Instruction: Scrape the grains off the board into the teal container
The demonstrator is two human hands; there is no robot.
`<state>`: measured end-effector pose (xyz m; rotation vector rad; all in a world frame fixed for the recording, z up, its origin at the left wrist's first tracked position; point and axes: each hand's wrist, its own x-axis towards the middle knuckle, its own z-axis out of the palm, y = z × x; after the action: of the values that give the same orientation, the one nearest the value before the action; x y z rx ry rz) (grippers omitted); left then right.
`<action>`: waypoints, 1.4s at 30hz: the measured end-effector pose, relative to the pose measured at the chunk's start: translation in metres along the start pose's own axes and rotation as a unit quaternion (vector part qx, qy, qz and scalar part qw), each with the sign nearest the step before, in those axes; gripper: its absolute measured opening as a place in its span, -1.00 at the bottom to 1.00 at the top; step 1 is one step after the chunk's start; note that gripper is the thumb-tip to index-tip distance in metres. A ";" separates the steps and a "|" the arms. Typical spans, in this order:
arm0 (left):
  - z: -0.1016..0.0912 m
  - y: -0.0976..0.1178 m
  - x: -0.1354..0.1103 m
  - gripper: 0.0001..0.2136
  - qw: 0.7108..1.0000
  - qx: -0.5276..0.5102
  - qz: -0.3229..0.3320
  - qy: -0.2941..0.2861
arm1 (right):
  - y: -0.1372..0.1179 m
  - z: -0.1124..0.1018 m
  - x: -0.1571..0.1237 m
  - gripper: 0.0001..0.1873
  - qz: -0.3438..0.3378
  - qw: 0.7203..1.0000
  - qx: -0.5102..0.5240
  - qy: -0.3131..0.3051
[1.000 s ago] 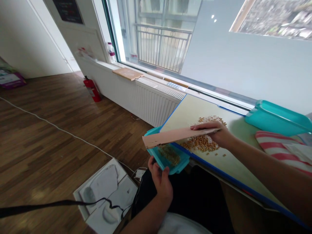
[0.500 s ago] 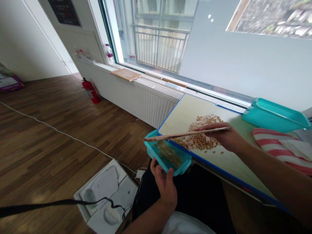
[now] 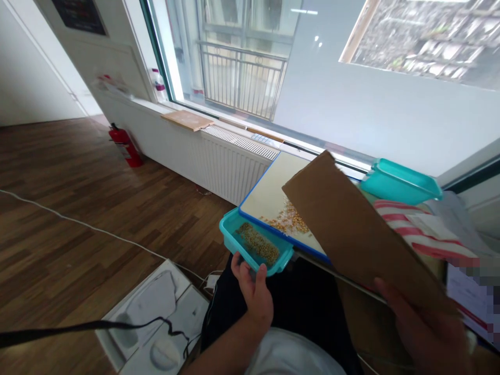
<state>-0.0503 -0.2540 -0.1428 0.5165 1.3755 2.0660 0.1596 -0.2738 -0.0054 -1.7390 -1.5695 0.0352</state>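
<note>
My left hand point(image 3: 253, 292) grips the near rim of a teal plastic tub point(image 3: 230, 237), held just below the table's edge. Small greenish-brown grains point(image 3: 258, 244) lie in a strip along the tub's bottom. My right hand point(image 3: 424, 323), partly blurred, is closed on the lower end of a brown cardboard piece point(image 3: 344, 229). The cardboard is raised and tilted, its flat face toward me. It hides part of a heap of yellow-orange kernels point(image 3: 291, 220) on the cream tabletop point(image 3: 260, 192) with a blue border.
A second teal tub point(image 3: 402, 182) and a red-and-white striped cloth point(image 3: 406, 229) are at the table's right. A radiator point(image 3: 230, 164) runs under the window. A fire extinguisher point(image 3: 125, 146), a white cable point(image 3: 89, 225) and white moulded packaging point(image 3: 156, 317) are on the floor.
The cardboard has swung from edge-on above the kernels and tub to a raised, broad-face position on the right. My right hand has moved back toward me; my left still holds the tub.
</note>
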 end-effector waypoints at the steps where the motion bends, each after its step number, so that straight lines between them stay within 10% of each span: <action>1: 0.000 0.000 -0.001 -0.84 1.000 0.007 0.005 -0.002 | -0.004 -0.002 -0.007 -0.71 0.000 1.000 -0.010 0.002; 12: -0.002 0.009 -0.002 -0.81 0.994 0.099 0.041 -0.034 | -0.044 0.020 0.012 -0.65 -0.154 0.981 -0.110 -0.042; 42: 0.004 0.013 -0.014 -0.86 0.987 0.125 0.076 -0.072 | -0.076 0.044 0.021 -0.52 -0.121 0.967 -0.206 -0.089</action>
<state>-0.0406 -0.2647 -0.1296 0.8841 1.5589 1.9393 0.0791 -0.2379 0.0159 -1.8782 -2.0230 -0.2813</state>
